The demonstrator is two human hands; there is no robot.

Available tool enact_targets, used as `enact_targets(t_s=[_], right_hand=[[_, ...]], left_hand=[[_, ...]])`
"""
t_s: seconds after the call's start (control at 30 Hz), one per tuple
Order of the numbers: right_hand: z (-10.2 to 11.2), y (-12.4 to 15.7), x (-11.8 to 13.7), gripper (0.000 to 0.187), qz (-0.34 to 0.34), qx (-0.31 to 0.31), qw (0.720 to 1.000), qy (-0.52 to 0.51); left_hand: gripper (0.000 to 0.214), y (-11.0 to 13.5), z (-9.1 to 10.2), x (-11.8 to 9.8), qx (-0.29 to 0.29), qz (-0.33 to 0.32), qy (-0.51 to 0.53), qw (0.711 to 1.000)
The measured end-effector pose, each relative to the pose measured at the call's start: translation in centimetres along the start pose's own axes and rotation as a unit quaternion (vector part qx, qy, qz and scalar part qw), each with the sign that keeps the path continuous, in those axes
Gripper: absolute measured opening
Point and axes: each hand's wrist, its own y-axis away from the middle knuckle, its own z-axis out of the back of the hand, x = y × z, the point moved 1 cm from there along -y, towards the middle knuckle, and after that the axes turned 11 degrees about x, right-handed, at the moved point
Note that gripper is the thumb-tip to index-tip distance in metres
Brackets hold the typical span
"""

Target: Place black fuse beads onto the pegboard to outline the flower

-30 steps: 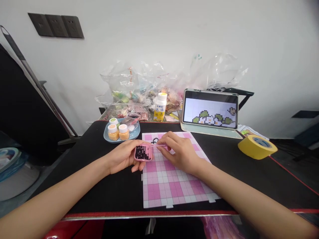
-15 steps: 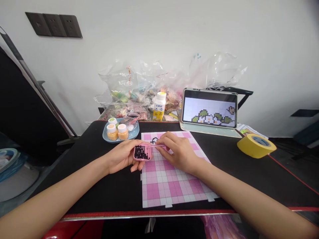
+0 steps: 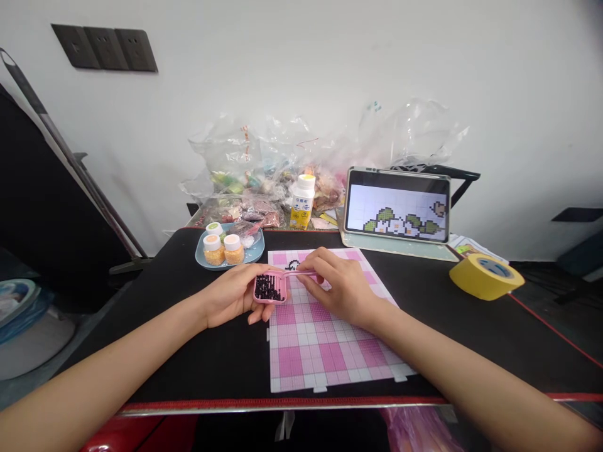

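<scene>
Between the fingers and thumb of my left hand [image 3: 233,294] is a small pink tray [image 3: 281,284], tilted a little, with many black beads [image 3: 267,289] lying in its grooves. My right hand [image 3: 335,284] pinches pink tweezers [image 3: 296,272], whose tips reach the tray's right edge. Whether a bead sits in the tips is too small to tell. Under both lies a pink-and-white checked pegboard [image 3: 311,358]. Near its far edge a short curved outline of black beads [image 3: 292,265] stands on it, partly covered by my right hand.
Behind the board a tablet [image 3: 396,210] displays a pixel flower pattern. A blue plate [image 3: 254,252] with bead jars [image 3: 233,250] stands at back left, beside a white bottle [image 3: 302,202] and plastic bags [image 3: 235,163]. Yellow tape [image 3: 471,276] lies at right on the black mat [image 3: 202,370].
The tweezers' tips have shifted slightly up toward the tray's far right corner. My left hand and the tray stay nearly where they were.
</scene>
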Motion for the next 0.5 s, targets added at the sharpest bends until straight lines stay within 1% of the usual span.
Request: enact_targets(t_s=[0.5], right_hand=[[0.01,0.02,-0.04,0.018,-0.004,0.003,1.0,0.004]], left_hand=[[0.036,-0.09,0.11,0.08,0.0,-0.002,0.003,1.0]])
